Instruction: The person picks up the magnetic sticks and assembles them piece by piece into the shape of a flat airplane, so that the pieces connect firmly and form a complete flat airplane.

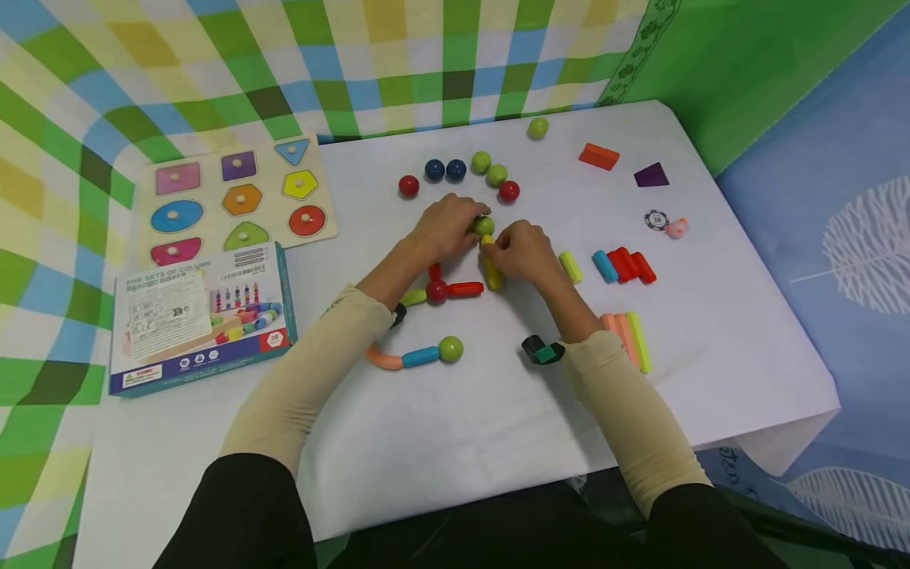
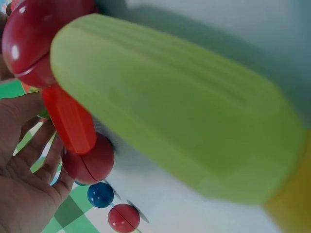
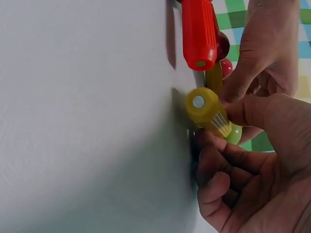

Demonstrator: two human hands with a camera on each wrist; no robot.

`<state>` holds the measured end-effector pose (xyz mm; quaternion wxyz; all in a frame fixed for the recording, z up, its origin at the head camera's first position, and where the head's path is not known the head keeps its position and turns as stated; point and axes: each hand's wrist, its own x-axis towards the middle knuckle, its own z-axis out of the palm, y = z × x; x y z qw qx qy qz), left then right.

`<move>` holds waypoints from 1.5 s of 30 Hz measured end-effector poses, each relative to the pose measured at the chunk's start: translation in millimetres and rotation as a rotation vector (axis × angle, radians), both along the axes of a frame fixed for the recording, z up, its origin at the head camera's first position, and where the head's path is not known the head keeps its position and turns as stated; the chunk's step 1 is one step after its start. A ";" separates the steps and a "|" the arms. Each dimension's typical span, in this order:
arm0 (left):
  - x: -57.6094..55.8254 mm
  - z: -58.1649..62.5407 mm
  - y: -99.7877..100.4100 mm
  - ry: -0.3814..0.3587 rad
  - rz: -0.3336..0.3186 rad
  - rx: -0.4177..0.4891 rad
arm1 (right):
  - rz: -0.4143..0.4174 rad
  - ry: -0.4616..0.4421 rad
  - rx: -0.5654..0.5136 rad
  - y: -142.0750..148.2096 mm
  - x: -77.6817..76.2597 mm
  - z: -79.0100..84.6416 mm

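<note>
My right hand [image 1: 524,249] pinches a ribbed yellow rod [image 1: 492,273] between thumb and fingers; its end in the right wrist view has a silver disc. At the rod's far end, the left hand [image 1: 449,227] holds a light green ball [image 1: 483,226] in its fingertips, the two pieces meeting end to end. Below the left hand, a red ball [image 1: 437,292] joins a red rod [image 1: 465,289], a second red rod and a green rod [image 1: 414,297]. In the left wrist view that green rod [image 2: 175,107] looms large in front of the left hand.
Loose red, blue and green balls [image 1: 481,162] lie behind the hands. Coloured rods [image 1: 626,265] are grouped at right. A curved orange-and-blue piece with a green ball [image 1: 451,348] lies nearer. A shape puzzle board [image 1: 273,209] and a box [image 1: 206,316] stand left.
</note>
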<state>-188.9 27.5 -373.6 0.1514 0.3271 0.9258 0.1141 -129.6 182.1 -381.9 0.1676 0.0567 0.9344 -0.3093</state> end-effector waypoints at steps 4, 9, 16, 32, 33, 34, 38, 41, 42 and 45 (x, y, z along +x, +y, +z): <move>9.5 2.5 -8.1 0.062 0.029 -0.023 | -0.021 -0.009 -0.032 -0.3 -3.6 -2.5; 32.0 6.2 -22.2 0.030 -0.054 -0.016 | -0.028 0.017 -0.041 1.2 -7.8 -3.5; 51.9 3.4 -32.5 -0.036 -0.168 0.005 | -0.019 0.040 -0.035 -2.2 -12.4 -6.4; 60.0 6.9 -29.1 -0.041 -0.175 -0.019 | -0.055 0.104 0.206 27.7 -69.2 7.5; 59.9 6.0 -28.1 -0.040 -0.175 -0.022 | -0.040 0.093 0.229 30.7 -73.2 5.6; 59.9 5.3 -27.2 -0.039 -0.175 -0.023 | -0.023 0.081 0.245 33.3 -76.3 3.9; 59.4 4.0 -25.5 -0.031 -0.173 -0.022 | 0.019 0.061 0.268 37.7 -82.1 -2.3; 58.7 3.2 -26.8 -0.033 -0.165 -0.019 | 0.051 0.057 0.277 35.8 -80.0 -2.6; 58.4 2.8 -27.9 -0.034 -0.161 -0.019 | 0.064 0.056 0.276 34.7 -77.9 -1.9; 57.8 1.9 -31.6 -0.032 -0.151 -0.020 | 0.101 0.053 0.275 30.8 -64.6 4.7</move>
